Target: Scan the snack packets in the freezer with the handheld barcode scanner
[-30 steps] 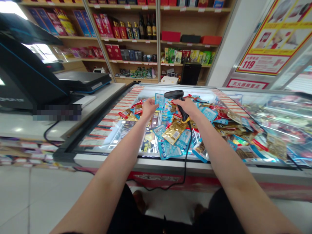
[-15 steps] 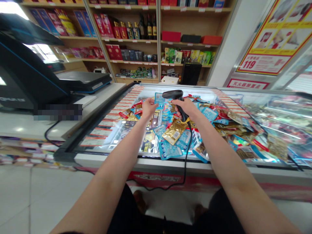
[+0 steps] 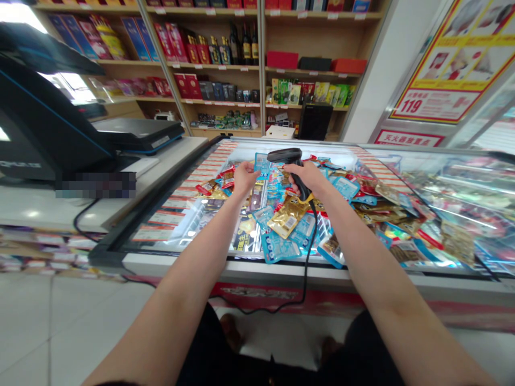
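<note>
Blue, the packet (image 3: 260, 162) is pinched between thumb and fingers of the left hand (image 3: 245, 178), just left of the scanner (image 3: 285, 156). Fingers of the right hand (image 3: 308, 178) wrap the scanner's handle. Nearer than the scanner, a gold packet (image 3: 287, 219) lies among others on the freezer (image 3: 161, 264); the cable (image 3: 309, 254) drops from the scanner's handle. Shelves (image 3: 314, 35) stand beyond the scanner.

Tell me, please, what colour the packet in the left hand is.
The packet in the left hand is light blue, as the head view shows.
</note>
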`<state>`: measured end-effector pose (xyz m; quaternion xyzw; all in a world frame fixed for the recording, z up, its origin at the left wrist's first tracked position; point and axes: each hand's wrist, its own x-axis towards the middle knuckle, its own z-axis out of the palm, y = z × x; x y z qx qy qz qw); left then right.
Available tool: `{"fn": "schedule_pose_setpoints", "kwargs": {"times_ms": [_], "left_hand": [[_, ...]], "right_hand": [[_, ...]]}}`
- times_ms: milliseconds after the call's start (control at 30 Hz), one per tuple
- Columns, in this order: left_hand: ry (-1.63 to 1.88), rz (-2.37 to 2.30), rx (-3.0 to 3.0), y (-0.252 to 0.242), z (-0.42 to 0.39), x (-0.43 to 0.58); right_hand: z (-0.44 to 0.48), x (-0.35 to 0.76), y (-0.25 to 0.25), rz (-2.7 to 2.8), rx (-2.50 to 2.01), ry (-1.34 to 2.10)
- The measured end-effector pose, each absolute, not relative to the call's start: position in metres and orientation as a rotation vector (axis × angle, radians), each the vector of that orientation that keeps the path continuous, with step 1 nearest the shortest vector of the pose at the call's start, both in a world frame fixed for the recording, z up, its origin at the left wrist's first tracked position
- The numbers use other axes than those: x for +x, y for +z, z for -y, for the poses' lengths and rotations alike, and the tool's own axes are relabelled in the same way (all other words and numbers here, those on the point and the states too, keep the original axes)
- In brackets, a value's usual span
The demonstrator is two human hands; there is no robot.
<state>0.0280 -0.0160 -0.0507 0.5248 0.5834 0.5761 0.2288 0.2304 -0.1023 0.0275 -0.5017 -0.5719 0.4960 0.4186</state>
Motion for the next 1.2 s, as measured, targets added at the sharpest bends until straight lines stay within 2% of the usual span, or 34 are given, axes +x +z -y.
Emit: {"fn": "schedule_pose_setpoints", "kwargs": {"times_ms": [1200], "left_hand": [[1.646,-1.662,1.42,-0.0568,0.0109,0.0205]], "right_hand": [[0.1033,0.2316,0.0277,1.473,-1.204,1.238]]}}
